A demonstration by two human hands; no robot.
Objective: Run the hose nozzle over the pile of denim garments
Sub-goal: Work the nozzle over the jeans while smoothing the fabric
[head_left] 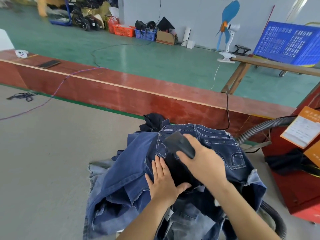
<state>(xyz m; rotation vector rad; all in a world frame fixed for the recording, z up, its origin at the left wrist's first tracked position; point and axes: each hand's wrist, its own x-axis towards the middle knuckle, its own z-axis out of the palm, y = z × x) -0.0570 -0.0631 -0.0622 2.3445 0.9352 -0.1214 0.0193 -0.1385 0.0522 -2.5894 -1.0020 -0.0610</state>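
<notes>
A pile of dark blue denim garments [124, 179] lies on the grey table [43, 161] in front of me. My right hand [206, 163] grips a black hose nozzle [180, 144] and holds it against the top pair of jeans, near the back pocket with white stitching. My left hand [162, 182] lies flat on the denim just left of the nozzle, fingers straight. A grey ribbed hose [256, 130] curves off to the right, and another stretch of hose [275, 220] shows at the lower right.
A red wooden rail [138, 94] borders the table's far side, with a phone [49, 64] on it. A red machine [297, 179] stands at the right. A black cable [227, 111] and a purple cord [57, 90] hang over the rail. Beyond lie a clip fan [226, 32] and a blue crate [290, 42].
</notes>
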